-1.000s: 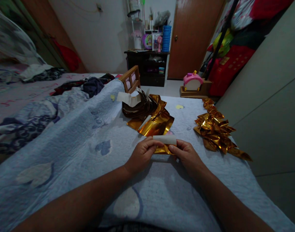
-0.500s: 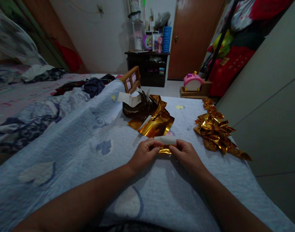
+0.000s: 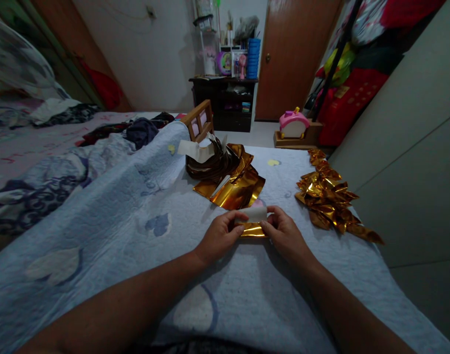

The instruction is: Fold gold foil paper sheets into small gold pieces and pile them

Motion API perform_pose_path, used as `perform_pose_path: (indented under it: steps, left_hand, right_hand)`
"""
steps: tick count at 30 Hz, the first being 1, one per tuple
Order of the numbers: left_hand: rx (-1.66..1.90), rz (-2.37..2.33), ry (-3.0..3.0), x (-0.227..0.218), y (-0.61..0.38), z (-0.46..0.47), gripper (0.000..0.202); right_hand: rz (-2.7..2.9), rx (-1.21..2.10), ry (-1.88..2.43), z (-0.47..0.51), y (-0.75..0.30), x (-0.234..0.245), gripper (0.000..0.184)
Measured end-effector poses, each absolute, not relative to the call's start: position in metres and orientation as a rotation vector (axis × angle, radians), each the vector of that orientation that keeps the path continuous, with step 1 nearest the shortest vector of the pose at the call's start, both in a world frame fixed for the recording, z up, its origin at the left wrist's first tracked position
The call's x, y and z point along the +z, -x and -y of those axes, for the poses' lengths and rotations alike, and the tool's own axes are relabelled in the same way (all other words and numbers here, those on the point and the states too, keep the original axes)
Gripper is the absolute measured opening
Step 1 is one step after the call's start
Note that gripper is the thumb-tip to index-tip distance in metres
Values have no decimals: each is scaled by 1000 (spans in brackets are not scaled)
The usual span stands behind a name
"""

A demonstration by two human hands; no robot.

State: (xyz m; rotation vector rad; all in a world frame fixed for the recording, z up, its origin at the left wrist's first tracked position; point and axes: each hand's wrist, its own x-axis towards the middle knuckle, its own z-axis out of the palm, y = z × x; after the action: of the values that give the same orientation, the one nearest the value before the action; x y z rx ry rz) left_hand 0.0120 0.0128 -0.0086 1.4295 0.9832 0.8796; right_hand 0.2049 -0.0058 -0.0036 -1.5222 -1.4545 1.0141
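A small sheet of gold foil paper point(image 3: 253, 222), white on its back, is pinched between both my hands just above the pale blue quilt point(image 3: 143, 246). My left hand point(image 3: 219, 234) grips its left end with thumb and fingers closed. My right hand point(image 3: 283, 232) grips its right end the same way. The white side is folded over the top and the gold side shows below. Just beyond my hands lies a loose stack of flat gold sheets point(image 3: 236, 189).
A heap of folded gold pieces point(image 3: 330, 197) lies to the right near the bed's edge and a grey cabinet wall point(image 3: 412, 162). A dark bundle of sheets with a white slip point(image 3: 206, 160) sits behind the stack. Clothes lie at the left; a dark shelf and door stand beyond.
My hands have moved a little closer together and the white flap has been pressed further down over the gold side. Nothing else has moved.
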Motion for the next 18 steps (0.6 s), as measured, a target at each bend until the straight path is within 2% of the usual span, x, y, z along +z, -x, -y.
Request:
perform_pose_path:
  steps: [7,18]
  left_hand:
    - [819,-1154,-1652,-3,-12,-11,21]
    - [514,-1415,-2194,-2,-14,-7,24]
  right_hand:
    - [1562,864,1592,8,-201,-6,34]
    - [1814,555,1776,10,-196,-13,42]
